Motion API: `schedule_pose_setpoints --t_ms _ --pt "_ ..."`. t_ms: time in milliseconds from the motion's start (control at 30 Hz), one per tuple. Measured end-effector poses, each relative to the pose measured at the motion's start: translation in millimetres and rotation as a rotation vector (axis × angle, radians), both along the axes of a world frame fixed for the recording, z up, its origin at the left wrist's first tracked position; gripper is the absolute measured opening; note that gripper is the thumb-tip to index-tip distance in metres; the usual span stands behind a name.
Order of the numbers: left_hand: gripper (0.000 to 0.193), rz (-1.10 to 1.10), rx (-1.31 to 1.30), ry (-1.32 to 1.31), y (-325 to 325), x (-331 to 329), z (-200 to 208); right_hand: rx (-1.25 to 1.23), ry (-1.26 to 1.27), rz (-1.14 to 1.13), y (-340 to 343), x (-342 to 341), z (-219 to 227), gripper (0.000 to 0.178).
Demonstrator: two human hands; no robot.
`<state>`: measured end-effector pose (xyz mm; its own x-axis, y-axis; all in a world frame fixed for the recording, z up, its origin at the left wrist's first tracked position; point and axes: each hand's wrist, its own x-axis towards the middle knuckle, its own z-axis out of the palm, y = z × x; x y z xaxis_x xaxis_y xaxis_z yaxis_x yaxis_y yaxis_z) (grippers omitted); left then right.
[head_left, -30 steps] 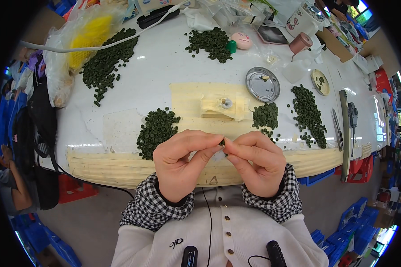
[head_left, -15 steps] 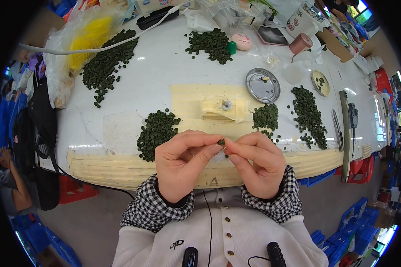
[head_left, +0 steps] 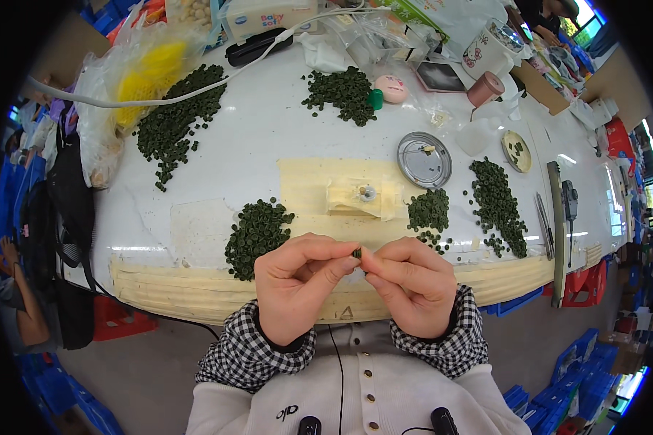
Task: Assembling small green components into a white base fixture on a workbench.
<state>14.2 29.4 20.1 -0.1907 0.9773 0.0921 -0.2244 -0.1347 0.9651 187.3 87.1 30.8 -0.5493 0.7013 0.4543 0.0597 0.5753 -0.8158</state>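
My left hand (head_left: 297,286) and my right hand (head_left: 408,284) meet at the near edge of the white table (head_left: 268,145), fingertips pinched together on one small dark green ring-shaped part (head_left: 357,253). Both hands touch it; which one bears it I cannot tell. Just beyond my left hand lies a pile of the same green parts (head_left: 256,228). A smaller pile (head_left: 429,211) lies beyond my right hand. Between them a small cream fixture with a metal centre (head_left: 364,198) stands on a taped beige patch.
More green piles lie far left (head_left: 173,123), far centre (head_left: 340,90) and right (head_left: 498,204). A round metal lid (head_left: 424,159), a small dish (head_left: 516,151), a pink cup (head_left: 485,89), tools at the right edge (head_left: 567,206), plastic bags (head_left: 134,80) and a white cable surround them.
My hands stay together at the table edge; fingers shifted slightly around the green part. Nothing else moved.
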Motion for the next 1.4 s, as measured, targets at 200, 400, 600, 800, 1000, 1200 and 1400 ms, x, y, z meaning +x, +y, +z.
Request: schedule_pose_setpoints --t_ms 200,400,600,800,1000,1200,1400 --pt "0.017 0.025 0.007 -0.041 0 1 -2 -0.021 -0.018 -0.043 -2 -1 3 0.033" --pt "0.017 0.088 -0.013 -0.070 -2 0 -2 0.110 -0.103 -0.217 11 2 32 0.027" --pt "0.019 0.093 -0.011 -0.093 0 1 -1 0.422 -0.301 -0.315 46 -13 41 0.022" --pt "0.019 0.083 -0.017 -0.115 0 0 -3 0.404 -0.353 -0.250 52 -27 34 0.020" --pt "0.019 0.078 -0.033 -0.126 2 0 0 0.477 -0.303 -0.282 56 -23 34 0.017" --pt "0.019 0.096 -0.023 -0.115 1 0 -2 0.383 -0.082 -0.281 35 -12 65 0.010" --pt "0.019 0.088 -0.018 -0.092 2 1 -4 -0.011 0.096 0.035 36 -20 34 0.009"
